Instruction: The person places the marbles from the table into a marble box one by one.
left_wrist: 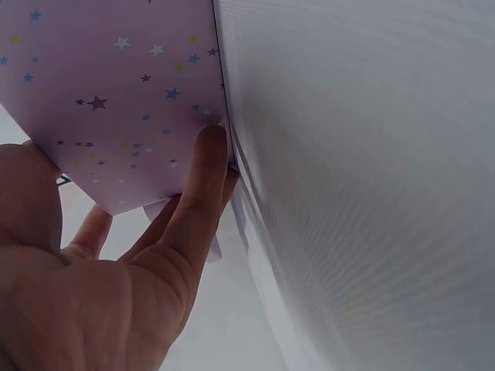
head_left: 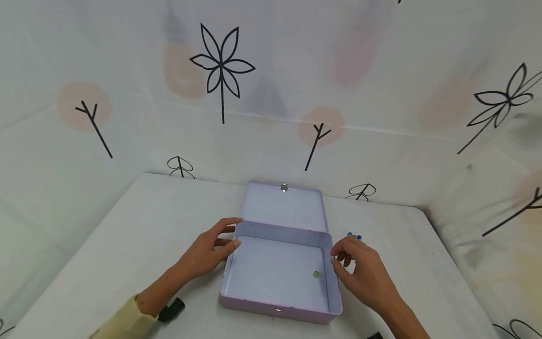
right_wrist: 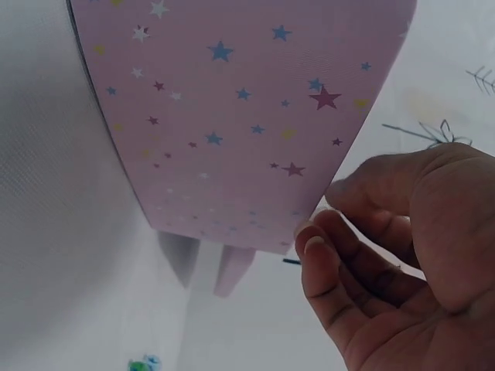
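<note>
A lilac metal box stands on the table, its lid swung back. Inside, toward the right wall, lies one small green glass marble. My left hand holds the box's left wall near the back corner, thumb over the rim and fingers along the outside. At the right rim is my right hand, its fingers loosely bent and thumb apart from the fingertips, nothing visible between them. Behind it are several small blue marbles, partly hidden by the hand. Stars cover the box's outer wall in the right wrist view.
White cloth with line-drawn flowers hangs behind and beside the table. A metal clasp is on the lid's far edge. Black wrist straps show at the forearms.
</note>
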`<control>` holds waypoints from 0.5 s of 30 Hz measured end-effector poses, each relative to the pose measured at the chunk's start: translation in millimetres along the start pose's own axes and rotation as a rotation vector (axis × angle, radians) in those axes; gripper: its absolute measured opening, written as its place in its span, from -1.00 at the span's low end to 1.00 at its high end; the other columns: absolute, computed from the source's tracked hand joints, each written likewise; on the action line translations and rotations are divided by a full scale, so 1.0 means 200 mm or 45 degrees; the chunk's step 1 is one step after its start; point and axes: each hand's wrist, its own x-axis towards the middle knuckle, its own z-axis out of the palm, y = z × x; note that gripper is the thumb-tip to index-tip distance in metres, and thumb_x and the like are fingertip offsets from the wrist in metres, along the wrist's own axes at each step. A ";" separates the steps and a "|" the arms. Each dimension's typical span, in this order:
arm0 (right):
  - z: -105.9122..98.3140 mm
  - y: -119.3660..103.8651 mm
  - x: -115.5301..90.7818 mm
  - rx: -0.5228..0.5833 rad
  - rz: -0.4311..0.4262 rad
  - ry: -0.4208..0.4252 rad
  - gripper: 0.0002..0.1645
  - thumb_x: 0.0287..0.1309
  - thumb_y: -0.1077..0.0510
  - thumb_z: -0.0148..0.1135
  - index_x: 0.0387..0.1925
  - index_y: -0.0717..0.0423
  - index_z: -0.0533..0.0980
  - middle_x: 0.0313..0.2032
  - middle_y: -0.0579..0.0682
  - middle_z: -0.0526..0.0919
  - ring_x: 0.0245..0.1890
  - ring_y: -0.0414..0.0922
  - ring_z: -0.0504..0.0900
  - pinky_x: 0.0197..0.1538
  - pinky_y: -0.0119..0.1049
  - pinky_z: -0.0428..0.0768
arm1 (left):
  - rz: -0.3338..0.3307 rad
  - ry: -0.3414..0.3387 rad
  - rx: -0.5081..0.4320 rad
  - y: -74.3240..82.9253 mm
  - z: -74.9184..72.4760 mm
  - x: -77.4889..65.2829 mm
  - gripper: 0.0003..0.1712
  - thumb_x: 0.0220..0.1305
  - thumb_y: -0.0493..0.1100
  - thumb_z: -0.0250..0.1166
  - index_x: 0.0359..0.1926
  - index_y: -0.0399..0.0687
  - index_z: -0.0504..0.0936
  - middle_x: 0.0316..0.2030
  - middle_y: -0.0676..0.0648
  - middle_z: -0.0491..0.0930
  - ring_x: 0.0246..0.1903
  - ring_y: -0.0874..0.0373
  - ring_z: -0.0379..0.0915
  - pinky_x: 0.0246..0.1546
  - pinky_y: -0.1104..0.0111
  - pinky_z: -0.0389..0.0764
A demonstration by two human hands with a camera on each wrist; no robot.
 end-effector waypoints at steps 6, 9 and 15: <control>-0.01 0.06 0.00 -0.048 0.053 0.019 -0.59 -0.01 0.50 0.50 -0.29 -0.04 0.61 -0.33 -0.24 0.61 -0.38 -0.31 0.55 -0.36 -0.40 0.62 | 0.015 0.000 0.004 0.00 0.00 -0.01 -0.36 0.53 0.13 0.31 0.52 0.50 0.32 0.44 -0.19 0.46 0.23 -0.19 0.63 0.01 0.10 0.78; -0.02 0.12 0.00 -0.065 0.073 0.036 -0.62 0.01 0.49 0.50 -0.28 -0.01 0.62 -0.32 -0.22 0.63 -0.39 -0.30 0.56 -0.36 -0.35 0.65 | 0.019 -0.002 0.008 -0.01 0.00 0.00 -0.36 0.54 0.13 0.31 0.52 0.50 0.32 0.44 -0.18 0.46 0.22 -0.18 0.64 0.01 0.11 0.78; -0.04 0.24 0.00 -0.104 0.139 0.068 -0.66 0.03 0.48 0.52 -0.27 0.05 0.63 -0.31 -0.18 0.65 -0.38 -0.30 0.56 -0.33 -0.30 0.68 | 0.027 0.002 0.024 -0.01 0.00 0.00 -0.37 0.54 0.13 0.30 0.52 0.50 0.32 0.44 -0.19 0.47 0.22 -0.18 0.64 0.03 0.11 0.78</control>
